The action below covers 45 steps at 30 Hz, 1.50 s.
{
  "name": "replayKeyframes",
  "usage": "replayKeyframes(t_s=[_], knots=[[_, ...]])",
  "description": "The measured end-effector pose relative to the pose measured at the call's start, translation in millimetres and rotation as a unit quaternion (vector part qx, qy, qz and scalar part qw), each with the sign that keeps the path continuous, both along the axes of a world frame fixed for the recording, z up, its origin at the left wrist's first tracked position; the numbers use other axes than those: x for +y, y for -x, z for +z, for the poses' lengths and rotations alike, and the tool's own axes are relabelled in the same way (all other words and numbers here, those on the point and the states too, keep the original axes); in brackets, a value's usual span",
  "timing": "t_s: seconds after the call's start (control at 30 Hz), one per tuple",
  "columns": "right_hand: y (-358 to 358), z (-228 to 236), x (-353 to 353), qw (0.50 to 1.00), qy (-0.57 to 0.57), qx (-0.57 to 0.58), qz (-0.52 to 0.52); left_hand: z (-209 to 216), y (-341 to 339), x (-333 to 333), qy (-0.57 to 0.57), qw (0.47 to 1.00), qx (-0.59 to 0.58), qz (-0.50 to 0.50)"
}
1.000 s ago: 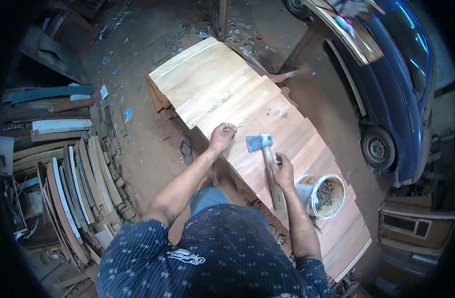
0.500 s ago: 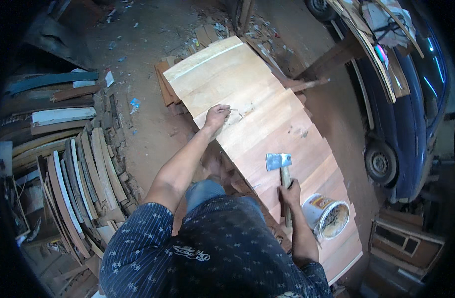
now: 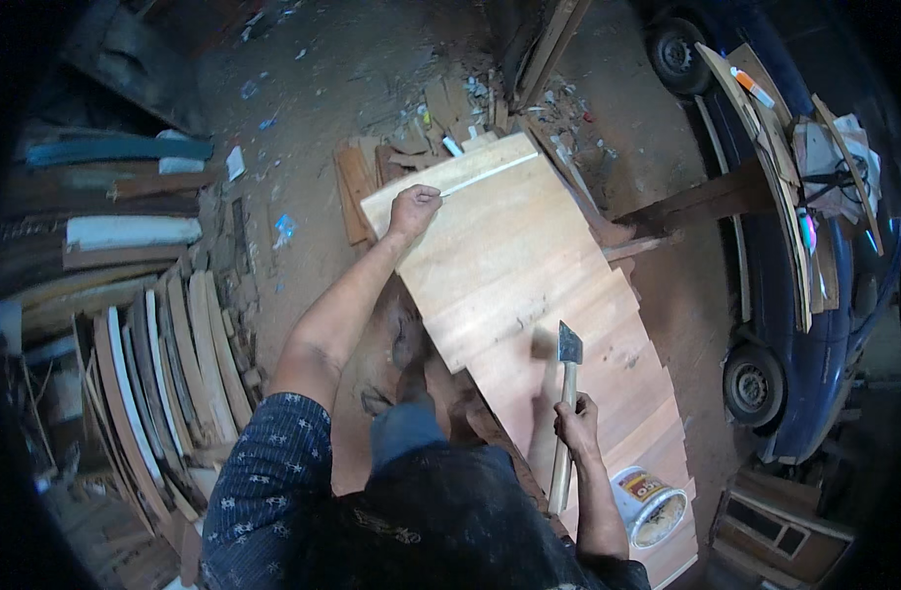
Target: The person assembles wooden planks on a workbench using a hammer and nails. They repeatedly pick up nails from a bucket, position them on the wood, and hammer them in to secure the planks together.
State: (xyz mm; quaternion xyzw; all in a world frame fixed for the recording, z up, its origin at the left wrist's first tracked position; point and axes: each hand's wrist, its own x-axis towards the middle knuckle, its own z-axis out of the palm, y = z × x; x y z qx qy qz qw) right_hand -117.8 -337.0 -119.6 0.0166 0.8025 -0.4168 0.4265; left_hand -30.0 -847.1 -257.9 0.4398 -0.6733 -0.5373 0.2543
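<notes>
A long panel of pale, planed planks (image 3: 499, 251) lies before me, its boards set side by side with stepped edges. Near its far left corner is my left hand (image 3: 414, 209), thumb and fingers pinched together beside a thin white strip (image 3: 490, 173) that crosses the panel's end. Whatever sits in that pinch is too small to make out. My right hand (image 3: 578, 425) grips a hatchet (image 3: 569, 346) by its wooden handle, over the panel's middle, head pointing away from me. To the right of that forearm, a white bucket (image 3: 639, 489) rests on the near end of the panel.
Curved wooden offcuts (image 3: 190, 344) are stacked on the left. A blue car (image 3: 804, 369) stands at the right, with boards (image 3: 765, 147) propped beside it. Wood scraps (image 3: 357, 187) litter the floor beyond the panel, near an upright post (image 3: 549, 54).
My left hand has moved from the panel's middle to its far end. The hatchet has turned in my right hand, its head now edge-on and pointing away. The view has shifted too.
</notes>
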Motion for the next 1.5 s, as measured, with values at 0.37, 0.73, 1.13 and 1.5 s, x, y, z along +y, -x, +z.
replayKeyframes(t_s=[0.37, 0.73, 1.13, 1.5], knots=[[13, -28, -304, 0.985, 0.139, 0.007, 0.107, -4, 26, -49, 0.255, 0.952, -0.135, -0.104], [32, -69, -402, 0.990, 0.106, 0.001, 0.096, -12, 19, -60, 0.265, 0.954, -0.119, -0.068], [31, -61, -420, 0.945, -0.008, 0.224, 0.239, -13, 20, -64, 0.271, 0.954, -0.112, -0.068], [27, -61, -426, 0.942, -0.017, 0.236, 0.237, -16, 20, -63, 0.250, 0.959, -0.111, -0.073]])
